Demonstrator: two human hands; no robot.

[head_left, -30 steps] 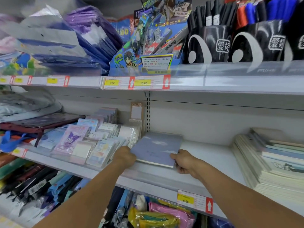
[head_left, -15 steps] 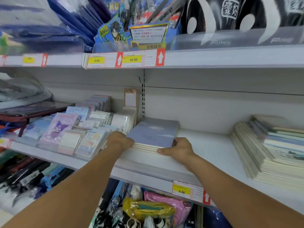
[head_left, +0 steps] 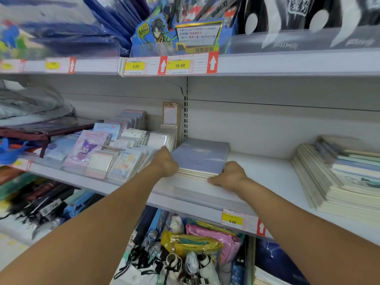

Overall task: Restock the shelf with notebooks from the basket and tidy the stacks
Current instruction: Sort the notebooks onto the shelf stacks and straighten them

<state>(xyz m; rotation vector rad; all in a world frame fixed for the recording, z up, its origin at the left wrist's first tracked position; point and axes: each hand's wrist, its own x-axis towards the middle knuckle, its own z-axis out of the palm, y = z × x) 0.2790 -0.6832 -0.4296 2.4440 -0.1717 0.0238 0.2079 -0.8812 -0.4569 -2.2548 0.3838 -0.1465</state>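
A small stack of notebooks (head_left: 200,158) with a pale blue sky cover lies on the white middle shelf (head_left: 265,175), against the back wall. My left hand (head_left: 165,163) grips the stack's left front corner with curled fingers. My right hand (head_left: 229,176) grips its right front corner, thumb along the front edge. A larger, slanted stack of notebooks (head_left: 337,182) lies at the shelf's right end. The basket is out of view.
Packs of small cartoon notepads (head_left: 107,155) fill the shelf left of the stack. Bare shelf lies between the two notebook stacks. A price strip (head_left: 240,222) runs along the shelf front. Bags and pouches (head_left: 197,245) hang below; boxed goods (head_left: 176,36) sit above.
The stack has been pushed further back on the shelf toward the wall, both hands staying on its front corners. The view has tilted down and closer.
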